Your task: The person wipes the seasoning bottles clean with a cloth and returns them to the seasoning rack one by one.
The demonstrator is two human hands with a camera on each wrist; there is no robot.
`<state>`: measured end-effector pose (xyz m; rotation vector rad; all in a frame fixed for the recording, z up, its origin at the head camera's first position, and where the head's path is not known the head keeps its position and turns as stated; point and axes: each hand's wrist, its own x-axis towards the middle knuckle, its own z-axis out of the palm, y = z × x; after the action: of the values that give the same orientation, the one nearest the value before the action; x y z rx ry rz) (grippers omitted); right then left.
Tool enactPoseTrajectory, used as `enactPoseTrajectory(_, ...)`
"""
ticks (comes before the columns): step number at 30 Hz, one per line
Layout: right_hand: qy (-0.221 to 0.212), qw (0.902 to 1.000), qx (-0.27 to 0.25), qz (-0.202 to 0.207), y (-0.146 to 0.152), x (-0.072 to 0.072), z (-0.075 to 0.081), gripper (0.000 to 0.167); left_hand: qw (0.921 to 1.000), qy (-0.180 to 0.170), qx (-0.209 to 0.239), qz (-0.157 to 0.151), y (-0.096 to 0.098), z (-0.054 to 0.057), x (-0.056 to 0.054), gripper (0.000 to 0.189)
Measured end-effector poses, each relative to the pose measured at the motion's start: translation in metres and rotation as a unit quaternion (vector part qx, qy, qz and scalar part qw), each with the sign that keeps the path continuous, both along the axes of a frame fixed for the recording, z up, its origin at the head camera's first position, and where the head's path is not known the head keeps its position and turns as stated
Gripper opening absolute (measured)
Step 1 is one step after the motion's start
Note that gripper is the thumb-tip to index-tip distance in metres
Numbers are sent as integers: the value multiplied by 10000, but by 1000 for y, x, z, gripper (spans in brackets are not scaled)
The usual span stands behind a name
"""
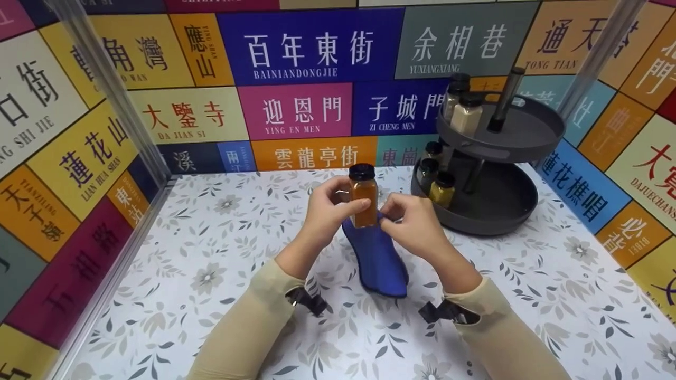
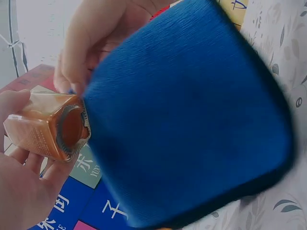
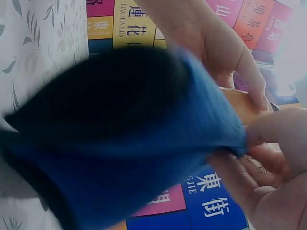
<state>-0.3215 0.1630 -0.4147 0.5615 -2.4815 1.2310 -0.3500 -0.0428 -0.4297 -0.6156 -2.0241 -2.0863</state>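
My left hand [image 1: 331, 208] grips a small square glass jar [image 1: 364, 203] with a black lid and orange-brown contents, held upright above the table. Between thumb and fingers, my right hand [image 1: 414, 221] pinches the upper end of a blue cloth [image 1: 377, 258] with a dark edge. The cloth hangs down below the jar. In the left wrist view the jar's base [image 2: 72, 127] faces the camera, and the cloth [image 2: 192, 110] fills much of the picture. In the right wrist view the cloth [image 3: 144, 167] is blurred and hides part of the jar.
A dark two-tier round rack [image 1: 488, 224] stands at the back right. Its upper tier carries jars with black lids, one of them pale [image 1: 467, 116]. Several more, including a yellow jar [image 1: 442, 190], are on the lower tier. Panels printed with characters surround the floral-patterned table [image 1: 211, 316].
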Motion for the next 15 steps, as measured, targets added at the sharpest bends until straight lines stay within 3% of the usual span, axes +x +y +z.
enactPoseTrajectory(4,-34,9998,-185,-39,0,1,1,4,9999,-8,-91,-92,0,1,0,41)
enactPoseTrajectory(8,392,9933,-1081,-65,-1,2,2,6,9990,76,-381,-206,-2,1,0,39)
enactPoseTrajectory(11,932,9774,-1895,111,-2,2,0,7,9978,141,-587,-268,-4,0,0,36)
enactPoseTrajectory(15,1658,9462,-2728,536,-1,2,-2,8,9969,204,-685,-337,-1,1,0,36)
